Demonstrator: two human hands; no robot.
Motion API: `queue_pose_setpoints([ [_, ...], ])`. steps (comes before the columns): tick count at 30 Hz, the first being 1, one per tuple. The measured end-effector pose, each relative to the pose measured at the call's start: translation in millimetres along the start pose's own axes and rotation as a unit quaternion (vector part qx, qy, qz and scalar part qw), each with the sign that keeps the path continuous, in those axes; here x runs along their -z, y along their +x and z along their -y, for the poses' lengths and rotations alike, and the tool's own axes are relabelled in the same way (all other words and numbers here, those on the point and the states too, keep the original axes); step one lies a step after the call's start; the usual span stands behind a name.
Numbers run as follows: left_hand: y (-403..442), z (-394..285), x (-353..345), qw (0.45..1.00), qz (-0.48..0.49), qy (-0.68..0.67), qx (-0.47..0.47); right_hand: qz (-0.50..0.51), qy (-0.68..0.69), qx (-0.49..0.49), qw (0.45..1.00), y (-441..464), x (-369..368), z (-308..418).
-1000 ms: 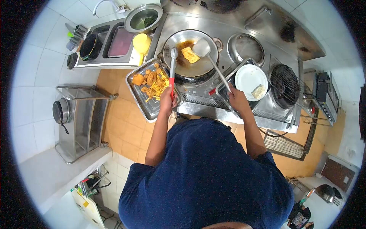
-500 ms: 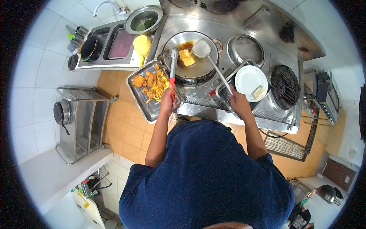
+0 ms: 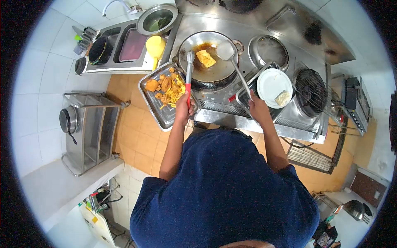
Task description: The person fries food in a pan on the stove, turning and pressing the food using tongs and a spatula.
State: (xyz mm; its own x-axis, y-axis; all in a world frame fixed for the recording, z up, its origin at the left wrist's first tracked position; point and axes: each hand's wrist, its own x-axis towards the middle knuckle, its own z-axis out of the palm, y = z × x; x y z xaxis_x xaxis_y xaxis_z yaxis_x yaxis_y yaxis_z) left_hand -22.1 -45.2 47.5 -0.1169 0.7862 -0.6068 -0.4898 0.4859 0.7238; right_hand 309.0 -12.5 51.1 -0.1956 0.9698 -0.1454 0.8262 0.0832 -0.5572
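A folded yellow piece of food (image 3: 205, 58), perhaps egg, lies in the oily wok (image 3: 198, 76) on the stove. My left hand (image 3: 183, 108) is closed around the red handle of metal tongs (image 3: 189, 70), whose tips sit over the wok's left side. In my right hand (image 3: 259, 109) is the long handle of a spatula (image 3: 239, 72); its broad blade rests inside the wok, right of the food. Beneath my left hand a metal tray (image 3: 166, 123) holds fried pieces and yellow strips. Beside my right hand stands a white plate (image 3: 269, 89) with a pale lump on it.
A lidded pan (image 3: 269, 51) stands at the back of the stove. A black burner with a wire rack (image 3: 310, 93) is at the right. Left of the wok are a yellow ladle (image 3: 154, 47), a metal bowl (image 3: 144, 25) and sinks (image 3: 131, 45). A steel cart (image 3: 93, 132) stands far left.
The spatula blade has shifted slightly lower and flatter in the wok, away from the food's edge. Both hands keep their holds. The whole view has shifted a little.
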Motion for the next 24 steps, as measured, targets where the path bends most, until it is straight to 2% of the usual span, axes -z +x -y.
queue_pose_setpoints([
  [4, -1.4, 0.0, -2.2, 1.000, -0.004, 0.012, 0.001, 0.032, 0.010, 0.047, 0.998, -3.7, 1.7, 5.2],
  [7, 1.0, 0.0, 2.0, 1.000, -0.002, 0.012, 0.013, 0.023, 0.040, 0.032, 0.998, -8.2, 10.1, 10.4],
  [10, 0.7, 3.3, 2.8, 1.000, -0.001, -0.004, 0.009, 0.006, 0.008, -0.048, 0.999, -3.0, 7.2, 11.8],
  [13, 0.4, 2.8, -1.3, 1.000, 0.002, -0.003, 0.002, -0.016, -0.005, -0.029, 0.999, 1.1, -8.0, 4.2],
  [16, 0.5, 5.2, -2.1, 1.000, -0.002, 0.002, 0.001, 0.009, 0.005, 0.025, 1.000, -2.5, -15.1, 15.9],
  [20, -1.4, 5.6, -0.8, 1.000, 0.001, 0.008, -0.001, 0.005, 0.052, 0.006, 0.999, -8.0, -14.8, 6.8],
  [23, -2.3, 4.8, 0.9, 1.000, 0.010, -0.003, 0.002, 0.041, 0.000, -0.071, 0.997, -7.8, -0.8, 18.4],
  [24, -2.8, 3.5, 0.3, 1.000, 0.008, 0.001, 0.000, 0.025, 0.005, -0.063, 0.998, -7.4, -3.3, 15.4],
])
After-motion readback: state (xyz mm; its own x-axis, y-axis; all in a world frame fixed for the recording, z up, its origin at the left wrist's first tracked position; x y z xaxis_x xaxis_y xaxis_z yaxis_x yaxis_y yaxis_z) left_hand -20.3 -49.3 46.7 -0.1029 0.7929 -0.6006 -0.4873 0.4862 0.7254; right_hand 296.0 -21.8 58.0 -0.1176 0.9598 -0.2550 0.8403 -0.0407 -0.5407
